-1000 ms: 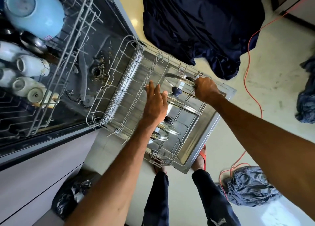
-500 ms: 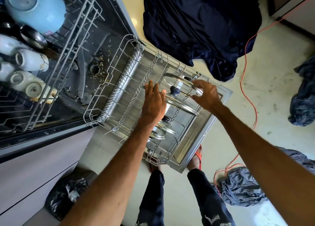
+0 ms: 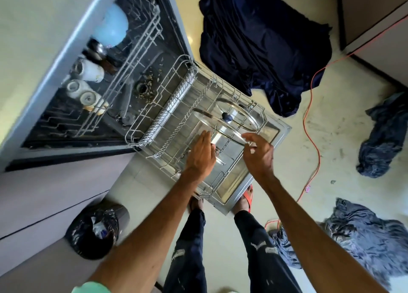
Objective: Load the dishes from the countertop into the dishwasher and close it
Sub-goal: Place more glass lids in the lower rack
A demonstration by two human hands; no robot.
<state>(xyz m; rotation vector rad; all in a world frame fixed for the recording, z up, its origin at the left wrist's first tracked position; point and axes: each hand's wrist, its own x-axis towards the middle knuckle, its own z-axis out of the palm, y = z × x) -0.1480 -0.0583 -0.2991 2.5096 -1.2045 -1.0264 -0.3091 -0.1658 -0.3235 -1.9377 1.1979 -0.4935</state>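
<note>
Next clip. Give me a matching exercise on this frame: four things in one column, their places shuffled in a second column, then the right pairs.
Things
1. light blue bowl
2. glass lid
3. black-bagged bin
4. orange cable

Places
a. trailing across the floor, right of the open dishwasher door
b. in the upper rack
c. on the floor, against the cabinet front
d. on edge in the lower rack, its rim pinched by the right hand

Pairs: 1-b; 2-d; 3-c; 4-a
</note>
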